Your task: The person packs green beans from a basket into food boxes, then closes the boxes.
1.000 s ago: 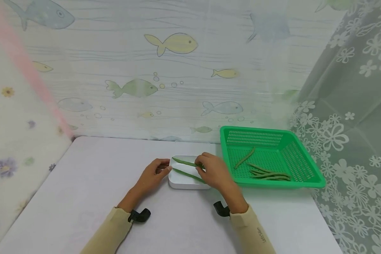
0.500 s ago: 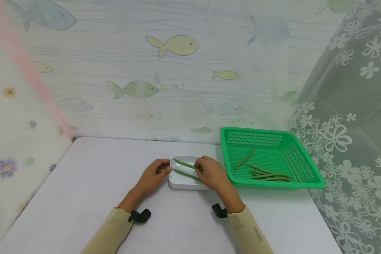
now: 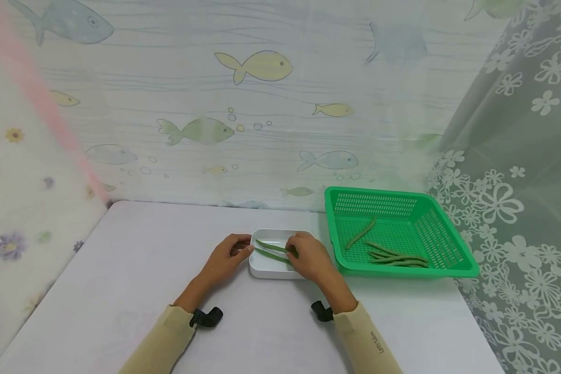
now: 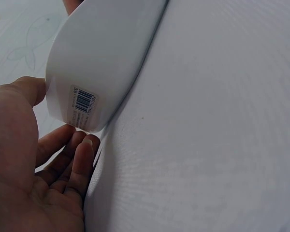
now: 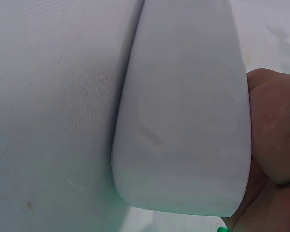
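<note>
A shallow white dish [image 3: 280, 273] stands on the table, with two green beans lying lengthwise in it. My left hand [image 3: 229, 257] holds the dish's left end. In the left wrist view, its thumb [image 4: 31, 89] is at the rim and its fingertips are against the labelled wall. Over the dish's right part, my right hand [image 3: 310, 257] pinches the farther green bean [image 3: 271, 246] near its right end. The nearer green bean [image 3: 272, 256] lies alongside, its right end hidden by that hand. In the right wrist view, the dish wall hides the right fingertips.
A green plastic basket [image 3: 404, 272] stands to the right of the dish, near the table's back. Several green beans [image 3: 397, 257] lie bunched in it, with another bean [image 3: 360, 233] apart from them. A fish-patterned curtain [image 3: 262, 130] hangs behind the white table [image 3: 168, 228].
My right hand has shifted slightly left and toward me, bringing the farther bean closer to the nearer one. The left hand has stayed at the dish.
</note>
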